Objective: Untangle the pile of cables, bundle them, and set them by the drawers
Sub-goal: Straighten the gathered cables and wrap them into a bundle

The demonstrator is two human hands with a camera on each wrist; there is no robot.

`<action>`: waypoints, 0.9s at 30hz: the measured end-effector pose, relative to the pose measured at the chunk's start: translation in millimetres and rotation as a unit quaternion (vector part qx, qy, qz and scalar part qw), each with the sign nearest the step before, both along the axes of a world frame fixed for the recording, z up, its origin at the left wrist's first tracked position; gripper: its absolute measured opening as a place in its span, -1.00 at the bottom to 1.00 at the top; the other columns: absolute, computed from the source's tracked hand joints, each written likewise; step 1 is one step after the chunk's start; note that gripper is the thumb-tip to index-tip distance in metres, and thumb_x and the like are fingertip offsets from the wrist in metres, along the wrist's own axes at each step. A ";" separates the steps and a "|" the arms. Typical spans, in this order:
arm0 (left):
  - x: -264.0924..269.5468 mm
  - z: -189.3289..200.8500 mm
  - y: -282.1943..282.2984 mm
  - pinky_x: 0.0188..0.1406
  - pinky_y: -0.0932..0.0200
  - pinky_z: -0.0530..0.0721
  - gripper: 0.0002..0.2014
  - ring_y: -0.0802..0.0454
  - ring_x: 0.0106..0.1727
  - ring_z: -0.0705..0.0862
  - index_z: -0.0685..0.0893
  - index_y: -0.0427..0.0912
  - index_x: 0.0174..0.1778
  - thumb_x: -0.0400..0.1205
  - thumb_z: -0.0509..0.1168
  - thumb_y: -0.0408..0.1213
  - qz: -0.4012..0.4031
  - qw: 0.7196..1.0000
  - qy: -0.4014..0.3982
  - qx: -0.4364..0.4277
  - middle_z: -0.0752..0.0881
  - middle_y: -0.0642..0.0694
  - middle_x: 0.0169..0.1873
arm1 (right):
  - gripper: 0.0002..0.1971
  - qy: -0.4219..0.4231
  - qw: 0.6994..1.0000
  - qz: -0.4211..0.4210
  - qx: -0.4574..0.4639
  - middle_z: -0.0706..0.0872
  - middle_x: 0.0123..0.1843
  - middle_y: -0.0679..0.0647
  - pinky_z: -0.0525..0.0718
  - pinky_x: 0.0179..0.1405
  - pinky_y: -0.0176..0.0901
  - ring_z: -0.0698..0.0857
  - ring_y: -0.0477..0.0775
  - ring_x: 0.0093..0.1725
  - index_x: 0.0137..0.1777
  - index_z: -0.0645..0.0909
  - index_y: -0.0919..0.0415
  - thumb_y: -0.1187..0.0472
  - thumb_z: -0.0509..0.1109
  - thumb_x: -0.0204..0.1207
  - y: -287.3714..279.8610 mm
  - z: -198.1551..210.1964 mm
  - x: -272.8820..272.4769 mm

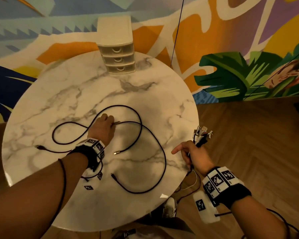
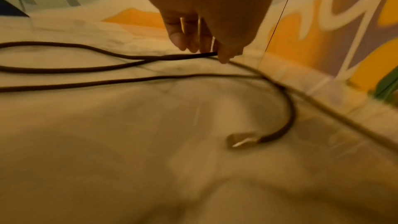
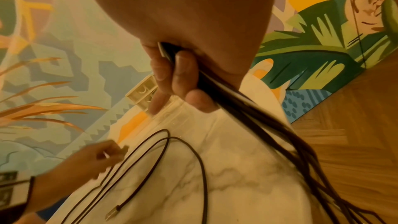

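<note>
Long black cables (image 1: 141, 125) lie in loose, crossing loops on the round marble table (image 1: 62, 90). My left hand (image 1: 111, 122) is over the middle of the table and pinches the plug end (image 3: 124, 149) of one black cable (image 2: 189, 56). A gold-tipped plug (image 1: 115, 153) (image 2: 243, 140) lies free just behind that wrist. My right hand (image 1: 190, 150) hovers at the table's right edge and grips a bundle of cables (image 3: 215, 98), index finger stretched out. The bundle's plugs (image 1: 201, 133) stick up and its tails hang below the table. The white three-drawer unit (image 1: 116, 56) stands at the far edge.
More plug ends lie at the left (image 1: 39, 147) and near the front (image 1: 113, 175) of the table. A thin black cord (image 1: 176, 31) hangs in front of the painted wall. Wooden floor (image 1: 248, 144) lies to the right, with a shoe (image 1: 169, 206) under the table edge.
</note>
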State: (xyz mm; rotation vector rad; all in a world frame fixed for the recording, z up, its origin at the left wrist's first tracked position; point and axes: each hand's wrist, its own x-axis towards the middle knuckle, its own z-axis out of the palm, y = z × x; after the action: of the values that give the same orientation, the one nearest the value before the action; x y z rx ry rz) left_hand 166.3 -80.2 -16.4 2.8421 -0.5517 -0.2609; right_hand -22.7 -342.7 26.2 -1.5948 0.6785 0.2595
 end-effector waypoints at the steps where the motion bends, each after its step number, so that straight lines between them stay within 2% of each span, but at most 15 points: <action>1: -3.0 10.3 -9.5 -0.23 -0.07 0.57 -0.85 -0.26 -0.06 0.58 0.54 -0.25 -0.01 0.63 0.25 -0.23 -0.002 0.999 -0.012 -0.043 0.55 -0.22 -0.02 | -0.51 -0.002 1.000 -0.005 -0.003 0.33 -0.65 0.08 0.26 -0.51 -0.09 0.26 0.05 -0.61 -0.18 0.72 0.45 0.24 -0.03 0.66 3.1 1.7 2.5; 3: -13.8 34.6 -31.4 -0.25 0.02 0.53 -0.89 -0.18 -0.17 0.59 0.57 -0.21 -0.07 0.60 0.29 -0.25 -0.015 0.991 -0.032 -0.132 0.59 -0.14 -0.11 | -0.56 -0.014 1.000 -0.010 -0.008 0.35 -0.64 0.05 0.29 -0.51 -0.15 0.29 -0.01 -0.63 -0.16 0.73 0.38 0.25 0.03 0.65 9.3 4.5 8.3; 5: -31.0 60.0 -54.4 -0.25 0.13 0.50 -0.90 -0.02 -0.26 0.55 0.62 -0.19 -0.02 0.59 0.33 -0.27 -0.030 0.975 -0.032 -0.219 0.62 -0.03 -0.17 | -0.61 -0.042 0.999 0.000 -0.006 0.39 -0.60 0.02 0.32 -0.57 -0.30 0.33 -0.11 -0.65 -0.08 0.72 0.30 0.26 0.04 0.68 16.1 11.0 16.1; 8: -55.0 94.7 -82.2 -0.27 0.39 0.49 -0.90 0.20 -0.33 0.55 0.63 -0.14 -0.03 0.57 0.35 -0.30 -0.073 0.949 -0.008 -0.308 0.62 0.12 -0.27 | -0.63 -0.101 0.995 0.007 -0.009 0.40 -0.53 0.10 0.32 -0.59 -0.38 0.33 -0.12 -0.61 0.09 0.70 0.13 0.28 0.01 0.73 26.2 27.4 29.5; 9: -61.6 104.1 -89.0 -0.27 0.44 0.48 -0.91 0.21 -0.32 0.56 0.62 -0.11 -0.05 0.56 0.36 -0.30 -0.084 0.939 -0.001 -0.333 0.62 0.15 -0.29 | -0.64 -0.119 0.993 0.010 -0.004 0.42 -0.51 0.13 0.33 -0.60 -0.41 0.35 -0.13 -0.60 0.11 0.67 0.06 0.30 0.01 0.73 27.7 34.6 32.5; 10: -66.7 111.9 -93.9 -0.25 0.43 0.50 -0.91 0.19 -0.29 0.58 0.63 -0.09 -0.06 0.55 0.37 -0.27 -0.089 0.931 0.010 -0.354 0.64 0.15 -0.29 | -0.65 -0.132 0.991 0.016 0.000 0.44 -0.50 0.15 0.34 -0.59 -0.42 0.36 -0.14 -0.60 0.09 0.64 0.00 0.33 0.03 0.72 28.9 40.8 34.9; 12: -75.6 124.7 -102.3 -0.19 0.38 0.53 -0.88 0.16 -0.21 0.61 0.66 -0.06 -0.05 0.52 0.36 -0.20 -0.089 0.916 0.030 -0.390 0.70 0.10 -0.25 | -0.67 -0.144 0.989 0.036 -0.001 0.50 -0.48 0.16 0.34 -0.56 -0.39 0.37 -0.13 -0.59 -0.08 0.61 0.00 0.33 0.06 0.70 29.6 54.5 37.0; 15: -84.5 135.1 -111.8 -0.11 0.34 0.54 -0.84 0.15 -0.13 0.63 0.69 -0.02 -0.01 0.51 0.34 -0.18 -0.089 0.903 0.054 -0.418 0.70 0.10 -0.21 | -0.64 -0.155 0.986 0.059 0.030 0.46 -0.50 0.13 0.34 -0.58 -0.38 0.37 -0.14 -0.61 -0.35 0.44 0.25 0.31 0.06 0.71 29.7 67.8 36.4; 18: -90.0 140.7 -118.5 -0.10 0.41 0.52 -0.82 0.21 -0.14 0.61 0.71 -0.01 0.02 0.51 0.35 -0.22 -0.091 0.900 0.048 -0.424 0.69 0.17 -0.22 | -0.66 -0.159 0.983 0.036 0.090 0.36 -0.52 0.11 0.28 -0.66 -0.40 0.31 -0.17 -0.65 -0.35 0.38 0.24 0.33 0.07 0.71 29.2 73.7 35.6; 21: -93.9 141.9 -121.6 -0.11 0.44 0.51 -0.81 0.19 -0.13 0.60 0.72 0.02 0.03 0.51 0.35 -0.21 -0.095 0.898 0.044 -0.427 0.70 0.11 -0.20 | -0.70 -0.163 0.975 0.000 0.152 0.41 -0.58 0.04 0.34 -0.69 -0.45 0.36 -0.22 -0.68 -0.31 0.39 0.24 0.41 0.09 0.68 26.5 74.9 34.6; 24: -98.9 142.7 -127.2 -0.15 0.45 0.52 -0.77 0.16 -0.12 0.60 0.72 0.06 0.08 0.52 0.36 -0.19 -0.104 0.897 0.053 -0.426 0.71 0.02 -0.15 | -0.69 -0.162 0.982 0.022 0.098 0.43 -0.48 0.09 0.35 -0.66 -0.47 0.40 -0.23 -0.66 -0.31 0.41 0.22 0.47 0.10 0.66 24.4 72.6 32.6; 27: -105.6 146.0 -131.7 -0.26 0.49 0.50 -0.78 0.22 -0.14 0.57 0.72 0.02 0.11 0.57 0.35 -0.28 -0.113 0.888 0.065 -0.440 0.64 0.13 -0.17 | -0.69 -0.186 0.981 0.016 0.058 0.60 -0.51 -0.12 0.45 -0.59 -0.50 0.56 -0.28 -0.60 -0.27 0.49 0.10 0.46 0.19 0.64 23.8 73.9 31.7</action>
State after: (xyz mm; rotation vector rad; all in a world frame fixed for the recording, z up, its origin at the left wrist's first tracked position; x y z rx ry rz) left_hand 60.7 -211.8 129.7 1.8691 -0.7358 -0.1740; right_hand 9.0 -318.9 100.2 -1.4910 0.3419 0.0205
